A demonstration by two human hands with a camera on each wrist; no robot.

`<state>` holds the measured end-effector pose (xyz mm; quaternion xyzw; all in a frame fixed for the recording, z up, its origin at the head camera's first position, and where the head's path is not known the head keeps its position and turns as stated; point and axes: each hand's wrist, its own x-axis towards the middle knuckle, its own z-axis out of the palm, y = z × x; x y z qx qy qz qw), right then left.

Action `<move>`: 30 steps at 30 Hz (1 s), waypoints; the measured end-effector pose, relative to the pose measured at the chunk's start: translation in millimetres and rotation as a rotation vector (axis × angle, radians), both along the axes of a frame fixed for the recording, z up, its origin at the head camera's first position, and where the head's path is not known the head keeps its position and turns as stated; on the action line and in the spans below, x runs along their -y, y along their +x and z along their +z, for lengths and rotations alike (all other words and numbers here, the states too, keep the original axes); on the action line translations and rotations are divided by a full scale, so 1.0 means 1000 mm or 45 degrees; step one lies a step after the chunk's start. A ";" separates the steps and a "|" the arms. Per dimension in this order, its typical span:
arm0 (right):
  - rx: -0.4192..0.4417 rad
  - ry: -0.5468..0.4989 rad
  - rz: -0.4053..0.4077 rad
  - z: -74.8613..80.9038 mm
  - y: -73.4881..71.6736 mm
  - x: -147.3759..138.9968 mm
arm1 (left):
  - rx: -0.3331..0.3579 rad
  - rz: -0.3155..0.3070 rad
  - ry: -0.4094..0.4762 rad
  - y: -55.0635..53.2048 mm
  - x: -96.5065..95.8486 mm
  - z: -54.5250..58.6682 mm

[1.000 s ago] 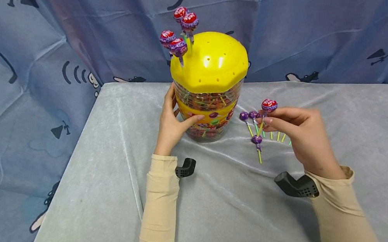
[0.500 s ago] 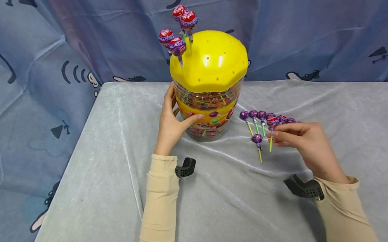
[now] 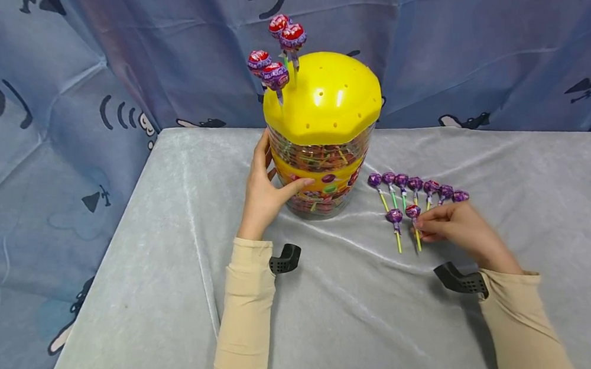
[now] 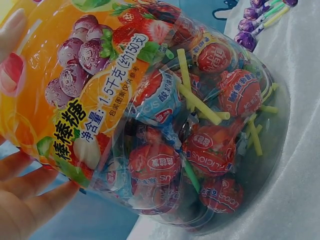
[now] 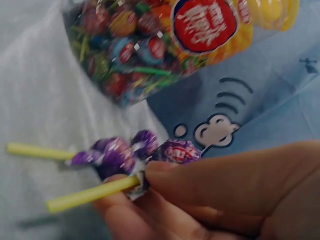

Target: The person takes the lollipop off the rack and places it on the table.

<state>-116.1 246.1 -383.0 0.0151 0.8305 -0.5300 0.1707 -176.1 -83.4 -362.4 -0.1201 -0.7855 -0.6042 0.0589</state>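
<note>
My left hand (image 3: 263, 193) grips the side of a clear plastic candy jar (image 4: 200, 125) with a yellow lid (image 3: 341, 100) and a fruit-printed label. Wrapped lollipops fill the jar, and several more stand upright in holes at the lid's left side. To the right, my right hand (image 3: 454, 225) pinches a purple-wrapped lollipop (image 3: 413, 212) just under its head, its yellow stick (image 5: 90, 195) pointing toward me, close over the cloth. Beside it lies another purple lollipop (image 3: 394, 216). Behind these, a row of several purple lollipops (image 3: 415, 183) lies on the cloth, some sticks hidden by my right hand.
A grey velvety cloth (image 3: 140, 294) covers the table. Behind it and on the left hangs a blue patterned curtain (image 3: 453, 44). Both wrists carry black camera mounts (image 3: 285, 259). The tall jar stands near the table's back edge.
My right hand has lowered the pinched lollipop toward the cloth, bringing it nearer to me and beside the single front lollipop. My left hand stays on the jar.
</note>
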 end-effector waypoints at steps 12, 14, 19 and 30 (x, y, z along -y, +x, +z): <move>0.051 0.065 -0.026 -0.013 -0.003 0.001 | 0.008 0.002 0.004 0.000 0.000 -0.001; 0.033 0.092 -0.027 -0.013 -0.002 0.002 | 0.007 0.001 0.003 0.000 0.000 0.000; -0.020 0.232 -0.019 -0.014 -0.001 0.002 | 0.005 0.002 -0.001 0.000 0.000 0.000; -0.216 0.500 -0.028 0.000 0.001 0.000 | 0.003 0.001 -0.009 0.000 0.000 0.001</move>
